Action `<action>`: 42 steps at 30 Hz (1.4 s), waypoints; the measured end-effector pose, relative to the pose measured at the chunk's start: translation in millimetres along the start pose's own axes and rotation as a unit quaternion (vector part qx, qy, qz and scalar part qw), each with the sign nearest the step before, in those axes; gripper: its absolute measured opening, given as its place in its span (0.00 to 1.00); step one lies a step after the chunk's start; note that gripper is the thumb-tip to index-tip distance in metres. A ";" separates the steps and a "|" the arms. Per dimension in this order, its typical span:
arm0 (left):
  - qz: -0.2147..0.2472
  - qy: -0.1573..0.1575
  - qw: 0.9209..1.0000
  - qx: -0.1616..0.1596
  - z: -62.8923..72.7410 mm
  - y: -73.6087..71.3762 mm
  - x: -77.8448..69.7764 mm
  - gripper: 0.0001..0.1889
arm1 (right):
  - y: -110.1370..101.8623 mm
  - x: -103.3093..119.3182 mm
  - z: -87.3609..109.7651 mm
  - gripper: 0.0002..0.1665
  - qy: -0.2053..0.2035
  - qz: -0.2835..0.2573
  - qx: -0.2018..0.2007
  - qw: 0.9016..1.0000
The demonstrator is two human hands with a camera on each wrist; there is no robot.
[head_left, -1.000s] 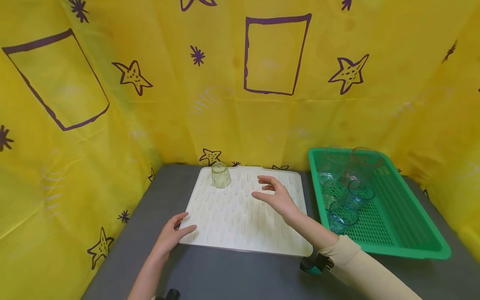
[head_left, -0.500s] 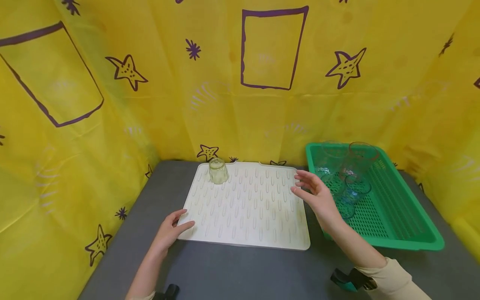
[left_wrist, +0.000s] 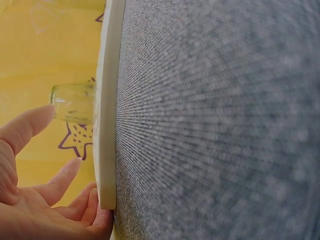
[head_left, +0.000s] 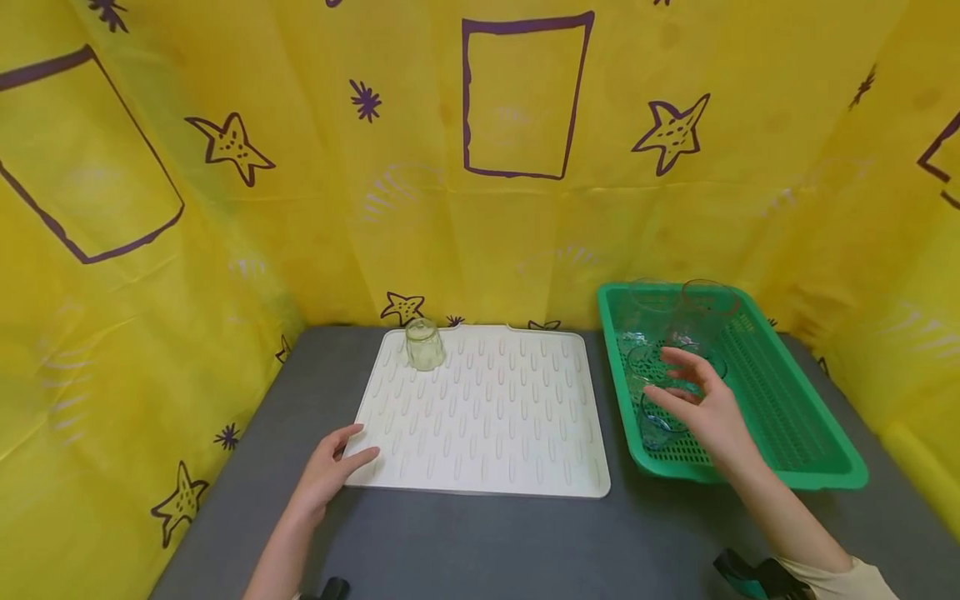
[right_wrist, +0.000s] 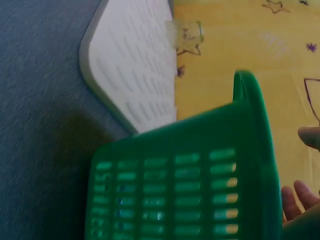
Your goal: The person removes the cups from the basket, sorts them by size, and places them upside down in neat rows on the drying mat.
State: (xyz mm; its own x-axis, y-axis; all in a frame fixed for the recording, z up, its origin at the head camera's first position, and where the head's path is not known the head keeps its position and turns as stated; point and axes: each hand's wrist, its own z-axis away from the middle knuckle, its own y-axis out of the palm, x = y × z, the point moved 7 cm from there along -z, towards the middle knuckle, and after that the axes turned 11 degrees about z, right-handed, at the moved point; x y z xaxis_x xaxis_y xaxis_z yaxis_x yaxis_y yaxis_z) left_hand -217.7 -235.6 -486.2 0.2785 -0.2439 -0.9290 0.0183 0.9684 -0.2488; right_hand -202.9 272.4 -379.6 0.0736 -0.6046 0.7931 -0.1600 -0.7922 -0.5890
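My right grip [head_left: 697, 408], empty and loose, has crossed from white mat [head_left: 487, 433] to green basket [head_left: 795, 481] | blue glass [head_left: 656, 427] inside now looks reachable | left grip [head_left: 324, 469] relaxed, touching mat's edge

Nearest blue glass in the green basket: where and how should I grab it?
The blue glass is probably best pinched at its sides just below the rim, from above: it appears mouth up, and the green basket walls it in.
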 end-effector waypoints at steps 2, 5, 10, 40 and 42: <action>0.000 -0.001 1.000 -0.001 0.1 -0.3 0.4 0.36 | -4.8 -7.3 1.6 0.39 0.006 0.024 0.005 1.000; -0.001 -0.001 1.000 -0.002 0.4 -0.7 0.9 0.36 | -9.2 -16.1 2.5 0.44 0.012 0.057 0.020 0.998; -0.001 0.003 1.000 -0.005 0.5 -1.1 0.1 0.37 | -9.8 -28.4 0.6 0.51 0.024 0.100 0.076 0.992; 0.006 0.008 1.000 -0.014 0.0 -2.7 3.5 0.36 | 5.8 -51.5 -3.8 0.54 0.018 0.132 0.195 0.972; 0.006 0.008 1.000 -0.014 -0.6 -2.8 4.0 0.36 | 5.7 -51.3 -4.1 0.54 0.017 0.132 0.194 0.972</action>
State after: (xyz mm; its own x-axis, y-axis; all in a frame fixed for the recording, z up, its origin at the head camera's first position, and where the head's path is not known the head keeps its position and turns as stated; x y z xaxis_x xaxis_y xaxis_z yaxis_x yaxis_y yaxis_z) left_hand -217.2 -239.3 -489.4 0.2628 -0.2332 -0.9362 -0.0122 0.9695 -0.2449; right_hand -211.6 299.2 -423.0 0.0468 -0.7937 0.6065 0.2146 -0.5850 -0.7821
